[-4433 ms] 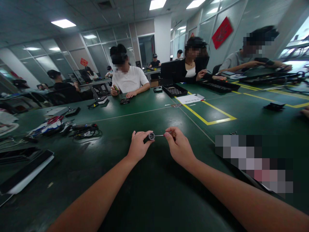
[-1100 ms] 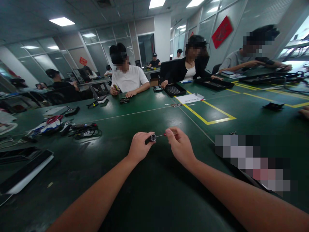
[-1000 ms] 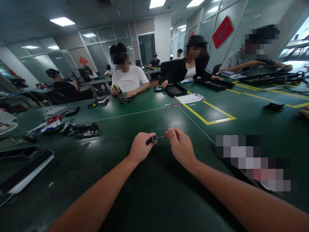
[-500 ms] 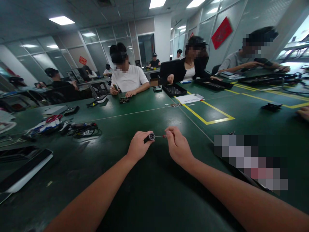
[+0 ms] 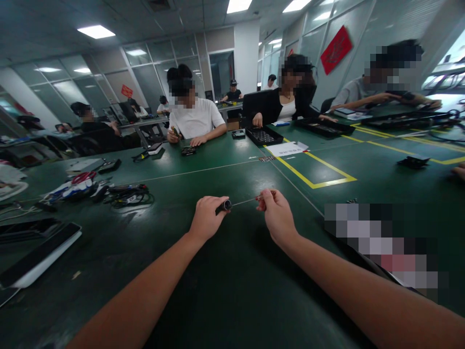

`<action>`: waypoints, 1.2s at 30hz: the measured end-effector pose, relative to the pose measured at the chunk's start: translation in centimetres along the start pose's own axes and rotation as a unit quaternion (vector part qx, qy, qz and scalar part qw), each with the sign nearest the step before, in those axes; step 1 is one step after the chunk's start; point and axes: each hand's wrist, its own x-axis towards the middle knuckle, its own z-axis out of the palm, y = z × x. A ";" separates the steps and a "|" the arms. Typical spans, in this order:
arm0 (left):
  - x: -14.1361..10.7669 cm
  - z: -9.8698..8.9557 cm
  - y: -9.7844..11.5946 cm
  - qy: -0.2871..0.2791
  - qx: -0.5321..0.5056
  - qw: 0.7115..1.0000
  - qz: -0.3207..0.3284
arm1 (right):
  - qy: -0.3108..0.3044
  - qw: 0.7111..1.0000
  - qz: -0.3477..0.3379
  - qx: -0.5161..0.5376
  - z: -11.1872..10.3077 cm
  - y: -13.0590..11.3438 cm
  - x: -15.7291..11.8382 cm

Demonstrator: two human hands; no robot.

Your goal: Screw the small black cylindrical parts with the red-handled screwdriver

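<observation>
My left hand (image 5: 208,217) is closed around a short black cylinder (image 5: 225,205) whose round, ringed end faces me. From that end a thin, pale rod or wire (image 5: 244,201) stretches to the right. Its far end, with a small reddish part, is pinched between the fingers of my right hand (image 5: 278,211). The rod's exact kind is too small to tell. Both hands are above the green table (image 5: 225,291).
Bundled cables (image 5: 129,195) and a black-and-white device (image 5: 43,257) lie at the left. Ahead are a paper sheet (image 5: 286,149), a yellow tape outline (image 5: 332,183) and black trays (image 5: 263,135). People sit across the table. A blurred object lies at the right.
My right hand has moved right and away from my left hand, and a longer stretch of the thin rod shows between them. My left hand has barely moved.
</observation>
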 end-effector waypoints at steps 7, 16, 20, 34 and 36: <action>0.1 0.2 0.0 0.001 -0.004 1.000 -0.023 | -0.019 0.997 -0.060 -0.047 -0.1 -0.8 -0.5; 0.1 -0.1 1.4 -0.009 -0.087 0.995 -0.046 | -0.027 0.982 -0.165 -0.092 -0.7 -2.2 -1.4; 0.8 -0.5 3.1 -0.055 -0.068 0.994 -0.059 | -0.043 0.979 -0.162 -0.115 -0.9 -2.9 -2.0; 3.8 2.6 5.5 -0.204 0.043 0.978 0.013 | -0.072 0.970 -0.186 -0.139 -0.8 -2.6 -1.9; 4.0 3.1 5.5 -0.215 0.045 0.975 0.016 | -0.074 0.970 -0.185 -0.140 -0.8 -2.6 -2.0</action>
